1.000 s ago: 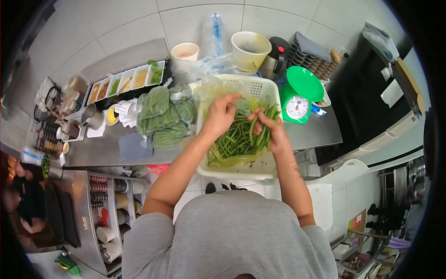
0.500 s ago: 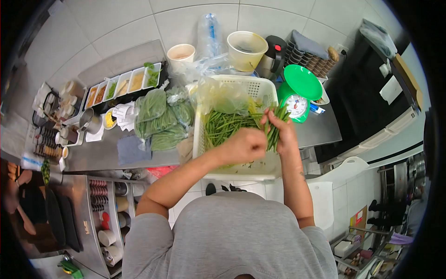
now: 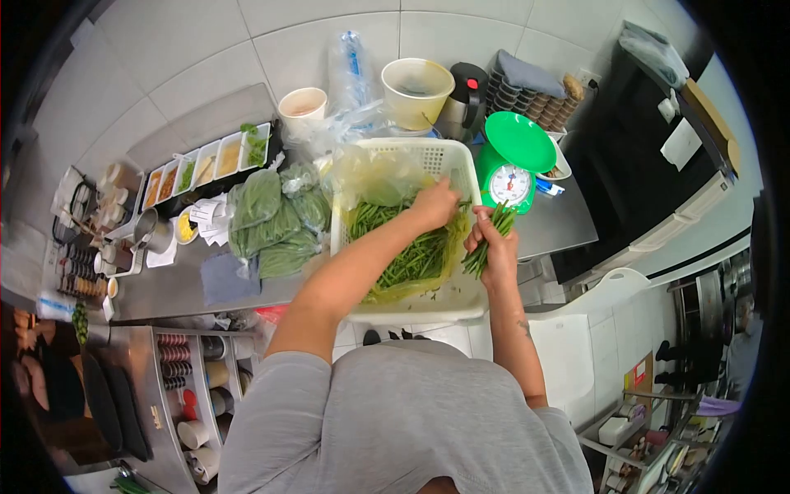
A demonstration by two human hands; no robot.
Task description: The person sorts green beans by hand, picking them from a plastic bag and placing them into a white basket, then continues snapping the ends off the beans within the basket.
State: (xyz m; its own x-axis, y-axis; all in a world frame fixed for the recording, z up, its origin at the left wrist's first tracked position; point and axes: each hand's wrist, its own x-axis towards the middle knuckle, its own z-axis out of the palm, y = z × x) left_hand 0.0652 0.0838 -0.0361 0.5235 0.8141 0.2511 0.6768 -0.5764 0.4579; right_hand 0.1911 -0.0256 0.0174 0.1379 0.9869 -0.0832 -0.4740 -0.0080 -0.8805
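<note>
Head view: inside the white basket (image 3: 387, 150), slim green beans (image 3: 403, 255) lie heaped, their long axes running from near rim to far rim. The left hand (image 3: 434, 203) is curled down on the heap by the basket's far right corner; I cannot tell if it grips. The right hand (image 3: 494, 244), just outside the basket's right rim, clasps a bean bundle (image 3: 500, 216) lying the same way.
</note>
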